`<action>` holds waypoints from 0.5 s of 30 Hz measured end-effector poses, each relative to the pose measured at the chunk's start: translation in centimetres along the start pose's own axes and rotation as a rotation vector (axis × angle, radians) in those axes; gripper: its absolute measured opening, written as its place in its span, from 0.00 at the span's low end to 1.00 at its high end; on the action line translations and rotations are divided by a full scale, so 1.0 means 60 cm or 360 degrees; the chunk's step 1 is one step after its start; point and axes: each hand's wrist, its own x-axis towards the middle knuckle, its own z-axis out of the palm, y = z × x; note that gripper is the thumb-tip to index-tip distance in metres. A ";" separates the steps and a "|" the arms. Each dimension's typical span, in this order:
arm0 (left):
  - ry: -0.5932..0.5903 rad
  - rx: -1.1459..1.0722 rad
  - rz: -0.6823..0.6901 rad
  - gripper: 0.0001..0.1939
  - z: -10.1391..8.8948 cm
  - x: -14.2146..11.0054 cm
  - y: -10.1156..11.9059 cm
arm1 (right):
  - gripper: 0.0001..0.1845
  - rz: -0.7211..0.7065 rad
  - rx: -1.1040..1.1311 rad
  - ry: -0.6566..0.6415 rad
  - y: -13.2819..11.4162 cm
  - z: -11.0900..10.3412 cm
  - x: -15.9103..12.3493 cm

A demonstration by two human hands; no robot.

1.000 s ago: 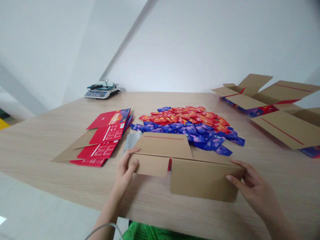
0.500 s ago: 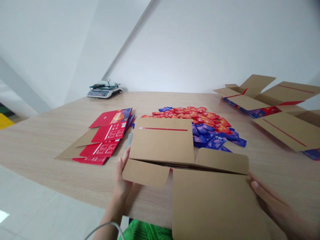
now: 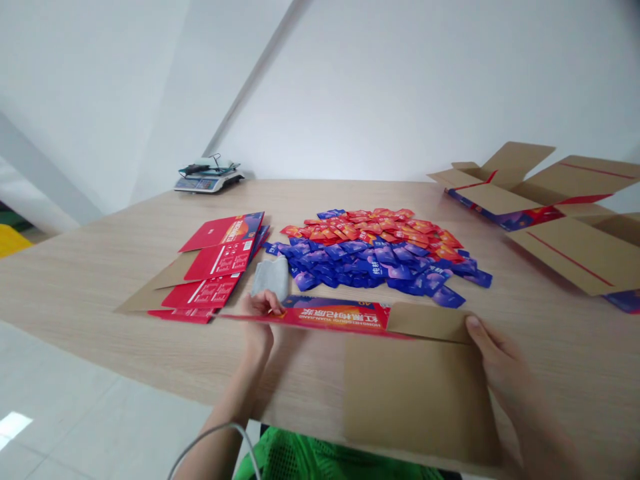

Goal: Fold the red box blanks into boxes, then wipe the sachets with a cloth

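In front of me a cardboard box [image 3: 420,393], brown inside and printed red and blue outside, is held above the table's near side. Its printed red panel [image 3: 335,317] faces up, and brown flaps extend to the right and toward me. My left hand [image 3: 263,317] is closed on the box's left part, fingers curled over the red panel. At the right edge my right hand [image 3: 505,363] grips it, thumb beside a brown flap [image 3: 430,321]. Just beyond my left hand lies a grey cloth [image 3: 271,277].
Blue sachets [image 3: 350,265] and red sachets [image 3: 370,227] are heaped mid-table. Flat red cartons [image 3: 215,263] are stacked at left. A scale [image 3: 207,181] stands at the back left. Opened boxes [image 3: 565,250] with spread flaps occupy the right side.
The box has turned over on its left: the brown flaps there gave way to the printed red panel. My left hand's fingers now curl over it. My right hand moved slightly left.
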 end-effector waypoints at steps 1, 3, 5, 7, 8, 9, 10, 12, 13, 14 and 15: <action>0.0087 -0.0018 0.0059 0.31 0.005 0.008 0.004 | 0.21 -0.0008 0.0060 0.0012 -0.015 0.000 0.002; 0.0273 -0.0055 0.0174 0.25 0.015 0.026 0.016 | 0.20 -0.0009 0.0095 0.0040 -0.045 -0.005 0.008; 0.0426 -0.0105 0.0273 0.19 0.023 0.044 0.026 | 0.19 0.0007 0.0014 0.0050 -0.072 -0.014 0.013; 0.0484 -0.0165 0.0309 0.20 0.029 0.058 0.030 | 0.16 -0.0011 -0.0075 0.0056 -0.087 -0.019 0.016; 0.0492 -0.0184 0.0294 0.21 0.031 0.062 0.029 | 0.15 -0.0023 -0.0085 0.0062 -0.091 -0.018 0.017; 0.0493 -0.0192 0.0267 0.22 0.033 0.063 0.025 | 0.14 -0.0019 -0.0066 0.0068 -0.092 -0.016 0.017; 0.0487 -0.0189 0.0230 0.22 0.034 0.062 0.020 | 0.14 0.0001 -0.0028 0.0068 -0.092 -0.013 0.017; 0.0466 -0.0166 0.0178 0.22 0.036 0.056 0.008 | 0.16 0.0091 0.0076 -0.0013 -0.090 -0.005 0.016; 0.0448 -0.0161 0.0170 0.22 0.035 0.052 0.002 | 0.18 0.0133 0.0124 -0.0094 -0.090 -0.002 0.016; 0.0418 -0.0157 0.0162 0.21 0.034 0.048 -0.002 | 0.20 0.0141 0.0161 -0.0164 -0.091 -0.001 0.017; 0.0385 -0.0145 0.0149 0.20 0.032 0.045 -0.005 | 0.20 0.0111 0.0184 -0.0213 -0.091 -0.001 0.018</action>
